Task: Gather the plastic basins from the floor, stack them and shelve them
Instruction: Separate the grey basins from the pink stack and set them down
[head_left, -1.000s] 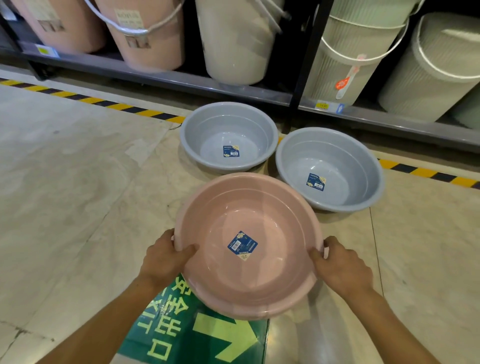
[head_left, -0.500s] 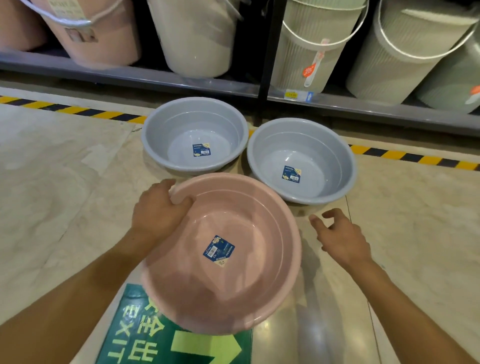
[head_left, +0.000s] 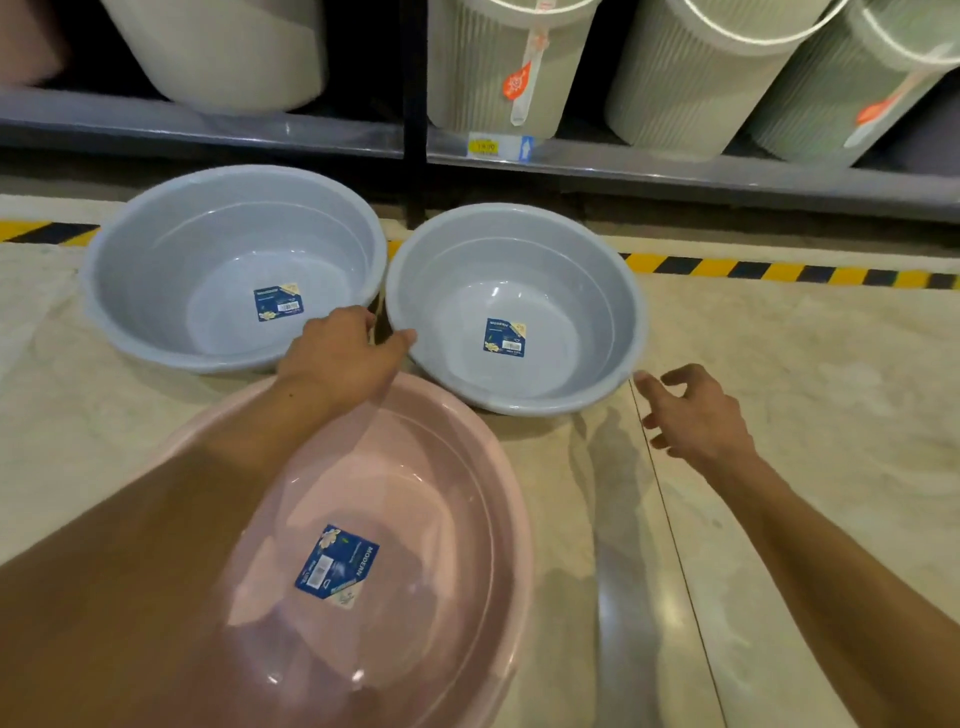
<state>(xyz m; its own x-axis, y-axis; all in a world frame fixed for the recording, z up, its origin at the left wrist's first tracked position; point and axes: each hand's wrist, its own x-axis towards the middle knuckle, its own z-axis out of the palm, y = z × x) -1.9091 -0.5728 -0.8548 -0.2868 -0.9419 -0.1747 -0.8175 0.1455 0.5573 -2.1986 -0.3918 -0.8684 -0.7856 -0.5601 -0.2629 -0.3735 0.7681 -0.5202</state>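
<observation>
A pink basin with a blue label is tilted close below me. My left forearm crosses over it, and my left hand wraps its far rim with the fingers curled down behind. The thumb reaches the near rim of the right grey basin. That basin stands on the floor beside a second grey basin at the left, and their rims almost touch. My right hand hovers with its fingers spread, just off the right grey basin's near right rim, and holds nothing.
A low grey shelf runs along the back and carries several large ribbed and plain buckets. A black upright post splits it. A yellow and black stripe marks the floor in front. Pale tile floor stretches to the right.
My right hand let go of the pink basin and moved forward towards the right grey basin. My left hand carried the pink basin nearer to me and reached up to the grey basins.
</observation>
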